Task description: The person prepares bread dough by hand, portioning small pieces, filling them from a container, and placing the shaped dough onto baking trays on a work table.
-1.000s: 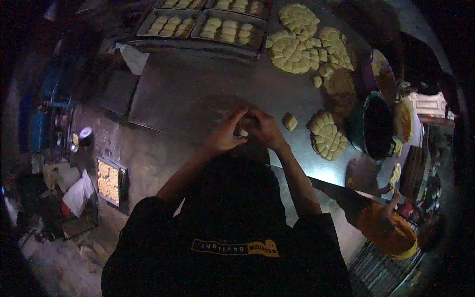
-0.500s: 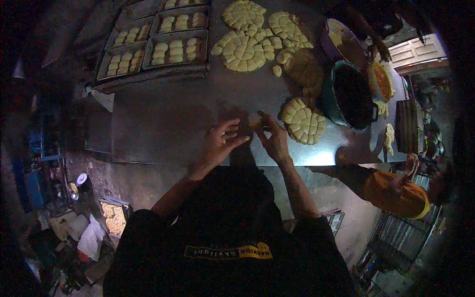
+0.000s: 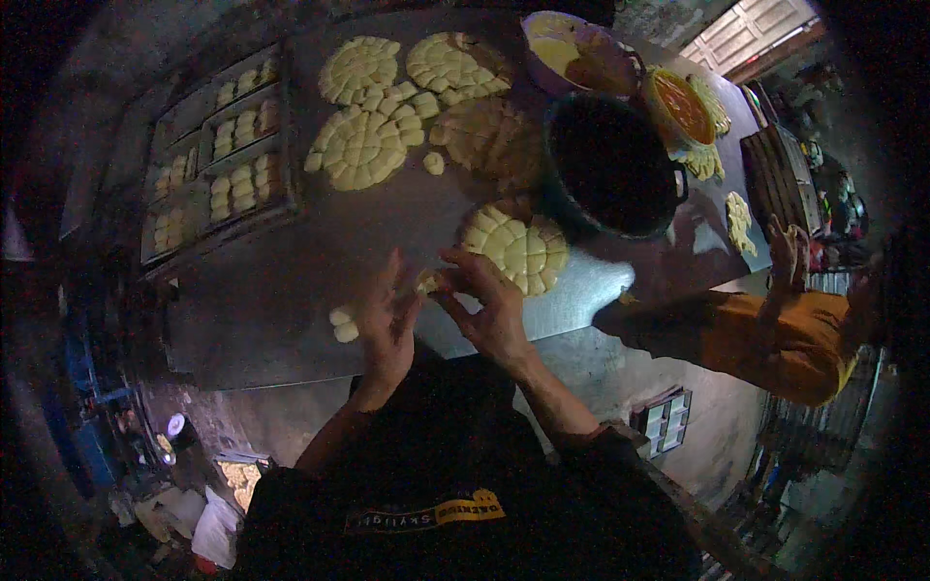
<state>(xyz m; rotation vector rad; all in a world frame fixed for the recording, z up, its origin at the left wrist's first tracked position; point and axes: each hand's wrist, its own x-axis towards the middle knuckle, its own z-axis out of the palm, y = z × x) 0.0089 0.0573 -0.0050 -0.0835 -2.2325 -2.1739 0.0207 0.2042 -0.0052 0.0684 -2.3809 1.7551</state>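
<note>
Over the near edge of the metal table, my left hand (image 3: 389,329) is held upright with its fingers stretched out. A small pale dough piece (image 3: 344,324) lies just left of it on the tabletop. My right hand (image 3: 492,308) pinches another small dough piece (image 3: 427,282) between thumb and fingers, close to my left palm. Right behind my right hand sits a round slab of dough (image 3: 518,250) scored into many portions. Farther back are more such cut dough rounds (image 3: 360,147), with one loose dough ball (image 3: 434,163) beside them.
Divided baking trays (image 3: 223,221) holding rows of dough pieces stand at the left. A large dark pot (image 3: 668,184), a purple basin (image 3: 533,48) and a bowl of orange filling (image 3: 683,107) crowd the right. Another person in an orange top (image 3: 794,334) is at the right end.
My view has turned, so the table and trays appear shifted left. My left hand has straightened upright, and a dough piece now shows left of it. My right hand still pinches dough.
</note>
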